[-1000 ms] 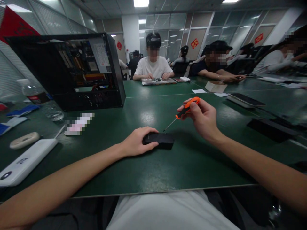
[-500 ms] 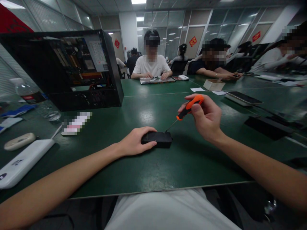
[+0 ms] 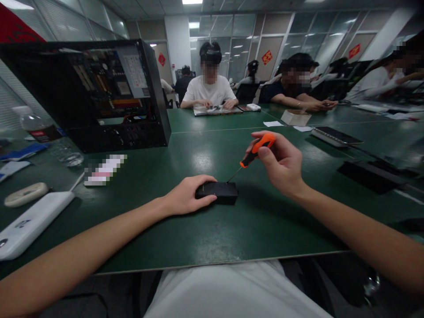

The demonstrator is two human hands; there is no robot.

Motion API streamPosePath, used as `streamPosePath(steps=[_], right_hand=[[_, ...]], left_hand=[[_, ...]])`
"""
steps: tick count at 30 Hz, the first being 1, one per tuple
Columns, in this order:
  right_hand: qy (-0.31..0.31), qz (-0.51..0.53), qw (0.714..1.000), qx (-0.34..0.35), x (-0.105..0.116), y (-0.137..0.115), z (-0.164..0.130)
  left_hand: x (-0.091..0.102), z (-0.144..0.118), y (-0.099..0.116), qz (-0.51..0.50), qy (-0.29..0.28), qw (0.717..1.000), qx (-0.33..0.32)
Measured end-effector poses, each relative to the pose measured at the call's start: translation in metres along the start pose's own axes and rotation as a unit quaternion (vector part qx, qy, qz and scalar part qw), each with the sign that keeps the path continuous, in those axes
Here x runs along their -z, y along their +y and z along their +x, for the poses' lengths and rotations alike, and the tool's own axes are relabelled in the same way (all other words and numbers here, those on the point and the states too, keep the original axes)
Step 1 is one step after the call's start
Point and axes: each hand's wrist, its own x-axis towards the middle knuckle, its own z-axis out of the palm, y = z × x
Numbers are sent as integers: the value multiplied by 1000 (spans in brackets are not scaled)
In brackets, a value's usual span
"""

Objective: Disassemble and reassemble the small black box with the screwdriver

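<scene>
A small black box (image 3: 225, 193) lies on the green table, its left end gripped between the thumb and fingers of my left hand (image 3: 188, 194). In my right hand (image 3: 283, 161) is a screwdriver (image 3: 256, 151) with an orange and black handle, held tilted. Its thin shaft slants down to the left, and the tip meets the top of the box near the far edge. My fingers partly cover the handle. Whether a screw sits under the tip I cannot tell.
An open black computer case (image 3: 155, 97) stands at the left, near a plastic bottle (image 3: 44, 130) and a white power bank-like device (image 3: 36, 225). A small box (image 3: 296, 118) and a dark flat device (image 3: 336, 136) lie to the right. People sit across the table.
My right hand and the screwdriver have shifted slightly left, and the tip has moved a little left on the box top. My left hand and the box have stayed put.
</scene>
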Motion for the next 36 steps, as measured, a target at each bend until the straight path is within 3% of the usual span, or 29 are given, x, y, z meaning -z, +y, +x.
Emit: streamPosePath(steps=[6,10,13,18,22,28,33,36], right_hand=[[-51,5,998,38,-1,-11,11],[-96,-78,990,64,-3,-15,24],[-100,-118,984,83,-9,-11,28],[-91,-78,990,71,-19,4,20],[-96,-47,987,121,-21,13,12],[-89,-93,981,143,-21,8,9],[-108,-63,984,124,-24,4,5],[-101,-51,981,159,-24,7,2]], left_hand=[[1,0,-1,6,-3,1000,-3],[1,0,-1,8,-2,1000,-6],[2,-1,0,8,0,1000,-12],[2,-1,0,10,-2,1000,-11],[1,0,-1,12,-3,1000,-10],[2,0,-1,11,-2,1000,-13],[2,-1,-1,12,0,1000,-13],[2,-1,-2,9,1,1000,-17]])
